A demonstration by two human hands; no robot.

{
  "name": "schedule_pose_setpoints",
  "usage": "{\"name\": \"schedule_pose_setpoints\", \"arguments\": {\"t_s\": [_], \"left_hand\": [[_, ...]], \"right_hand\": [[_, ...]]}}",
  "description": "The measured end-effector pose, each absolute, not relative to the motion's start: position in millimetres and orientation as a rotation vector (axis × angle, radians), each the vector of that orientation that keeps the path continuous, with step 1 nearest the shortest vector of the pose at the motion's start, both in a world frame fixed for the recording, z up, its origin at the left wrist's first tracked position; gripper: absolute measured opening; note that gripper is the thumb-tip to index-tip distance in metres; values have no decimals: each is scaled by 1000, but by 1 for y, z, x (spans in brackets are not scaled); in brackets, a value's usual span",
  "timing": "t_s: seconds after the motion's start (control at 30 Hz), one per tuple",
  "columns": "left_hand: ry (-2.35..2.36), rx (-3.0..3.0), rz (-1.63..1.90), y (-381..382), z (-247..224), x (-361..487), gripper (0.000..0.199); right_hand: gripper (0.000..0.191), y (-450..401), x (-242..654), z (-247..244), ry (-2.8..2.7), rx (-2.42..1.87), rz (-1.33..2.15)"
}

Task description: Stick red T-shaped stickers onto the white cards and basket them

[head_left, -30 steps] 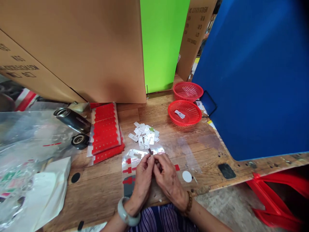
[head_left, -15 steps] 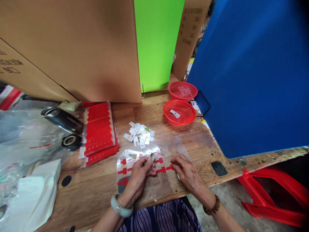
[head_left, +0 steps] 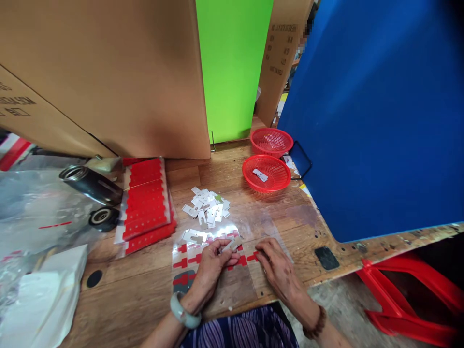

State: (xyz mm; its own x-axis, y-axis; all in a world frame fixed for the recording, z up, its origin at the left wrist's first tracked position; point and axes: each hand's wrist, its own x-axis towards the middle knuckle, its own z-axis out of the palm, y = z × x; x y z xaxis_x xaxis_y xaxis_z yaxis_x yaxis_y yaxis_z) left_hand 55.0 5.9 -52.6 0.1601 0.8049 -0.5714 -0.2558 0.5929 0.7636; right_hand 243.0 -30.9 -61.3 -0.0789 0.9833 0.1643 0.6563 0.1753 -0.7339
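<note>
My left hand (head_left: 213,261) grips a small flat metal plate (head_left: 232,245) between thumb and fingers, above a clear plastic sheet (head_left: 235,285) carrying red T-shaped stickers (head_left: 181,262). To its right, my right hand (head_left: 277,263) pinches one end of a red sticker (head_left: 253,256); whether that sticker is wholly off the sheet I cannot tell. A few plates (head_left: 194,236) lie at the sheet's far left corner. Beyond them is a loose pile of similar pale plates (head_left: 208,205), some with notches or holes.
Two red plastic baskets stand at the back right; the nearer basket (head_left: 282,181) has a few plates in it. On the left are stacked red sticker sheets (head_left: 145,198), a dark flask (head_left: 94,186) and its lid (head_left: 103,218). A blue panel (head_left: 377,121) borders the right side.
The plate in my left hand has tilted from upright to flatter, pointing right. My right hand stays at the red sticker, its fingers slightly shifted. The view has moved a little.
</note>
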Motion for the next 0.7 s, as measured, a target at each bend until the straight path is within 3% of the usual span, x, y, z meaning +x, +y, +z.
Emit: {"name": "schedule_pose_setpoints", "arguments": {"t_s": [0.43,0.7], "left_hand": [[1154,717,791,4,-56,58,35],[1175,655,802,6,-53,59,29]], "right_hand": [[16,-34,237,-56,-1717,-1598,724],[13,-38,256,-50,-1753,-1404,1064]]}}
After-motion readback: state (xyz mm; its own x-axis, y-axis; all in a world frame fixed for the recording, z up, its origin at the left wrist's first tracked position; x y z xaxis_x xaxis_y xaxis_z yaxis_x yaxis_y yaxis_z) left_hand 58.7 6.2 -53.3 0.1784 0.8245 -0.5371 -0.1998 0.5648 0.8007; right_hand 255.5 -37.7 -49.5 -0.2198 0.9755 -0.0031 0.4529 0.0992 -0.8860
